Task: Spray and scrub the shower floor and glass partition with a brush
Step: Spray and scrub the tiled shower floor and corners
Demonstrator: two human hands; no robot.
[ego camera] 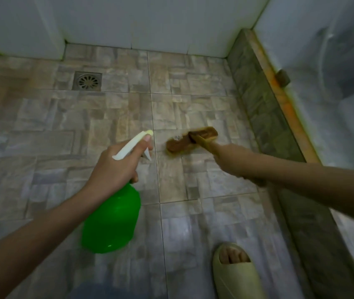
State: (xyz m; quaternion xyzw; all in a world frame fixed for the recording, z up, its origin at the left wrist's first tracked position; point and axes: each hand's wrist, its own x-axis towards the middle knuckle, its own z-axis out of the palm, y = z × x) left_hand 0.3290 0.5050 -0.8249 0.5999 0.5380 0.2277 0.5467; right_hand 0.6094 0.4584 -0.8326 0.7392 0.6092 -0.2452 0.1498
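Left hand grips green spray bottle, contents unclear; right hand grips brush on shower floor.

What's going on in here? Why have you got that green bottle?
A person is cleaning the shower floor. Their left hand grips a green spray bottle, held above the tiles with its nozzle pointing ahead towards the brush. Their right hand holds the handle of a scrub brush, whose head is down on the tiles. One foot in a slipper stands nearby.
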